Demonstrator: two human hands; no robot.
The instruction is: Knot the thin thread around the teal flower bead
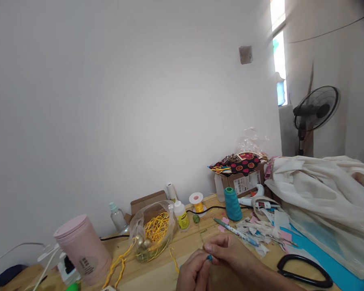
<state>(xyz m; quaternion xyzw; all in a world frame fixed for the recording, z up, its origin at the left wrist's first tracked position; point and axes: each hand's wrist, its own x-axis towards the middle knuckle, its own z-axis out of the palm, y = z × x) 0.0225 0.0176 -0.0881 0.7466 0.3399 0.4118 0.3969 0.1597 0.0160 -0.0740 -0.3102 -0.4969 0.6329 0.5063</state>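
At the bottom centre my left hand (193,273) and my right hand (230,252) meet fingertip to fingertip. Both are closed in a pinch on a tiny teal piece (209,257), too small to name. A thin green thread or wire (202,234) runs up from the pinch toward a small green spool (196,218) on the wooden table (157,270). A pen (235,232) lies just beyond my right hand.
A plastic bag of yellow cord (153,231), a pink canister (82,248), a glue bottle (181,215), a yellow spool (197,203), a teal thread cone (232,203), a glue gun (255,199), paper scraps (261,230), black scissors (305,270), white cloth (324,198), a cardboard box (244,180) and a fan (315,108).
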